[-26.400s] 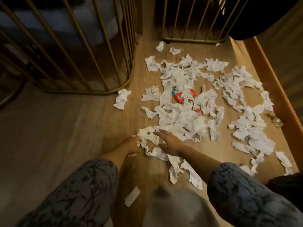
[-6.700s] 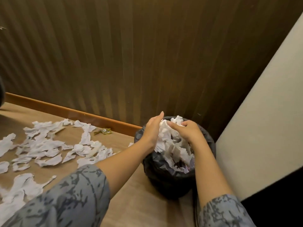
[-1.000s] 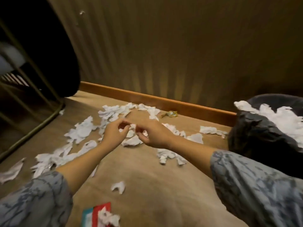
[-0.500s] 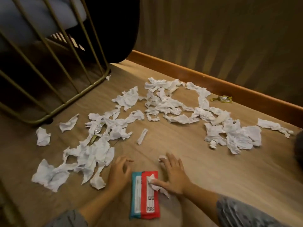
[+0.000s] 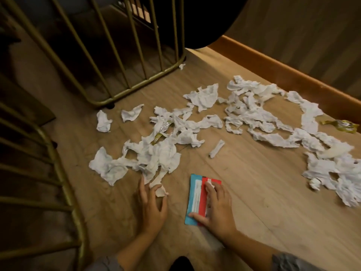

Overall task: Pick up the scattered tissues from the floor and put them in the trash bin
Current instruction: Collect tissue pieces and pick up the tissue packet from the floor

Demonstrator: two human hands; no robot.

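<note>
We see both bare hands low over the pale wooden plank floor (image 5: 254, 182). The left hand (image 5: 152, 206) lies palm down with its fingers spread apart, the fingertips touching a small crumpled white tissue scrap (image 5: 161, 191) at the near end of the left-hand heap; nothing is clamped in it. The right hand (image 5: 216, 208) rests flat on a flat blue-and-red plastic packet (image 5: 196, 200), fingers loosely together, thumb stretched across the packet's near edge. A little wad of white tissue (image 5: 210, 183) sits at its fingertips on the red half; we cannot tell whether the fingers pinch it or merely touch it.

The scattered torn white tissues (image 5: 156, 153) lie all over the floor beyond the hands: one dense heap just ahead of the left hand, a second spread (image 5: 252, 114) farther off toward the orange-brown wooden skirting board (image 5: 293, 75), and a third cluster (image 5: 332, 169) at the right edge. A single rolled tissue strip (image 5: 216, 148) lies apart between the heaps. A crinkled yellow-green foil wrapper (image 5: 341, 125) lies near the skirting, well apart from the hands. Brass-coloured metal bar frames (image 5: 125, 55) stand at the far left and curve along the near left.
</note>
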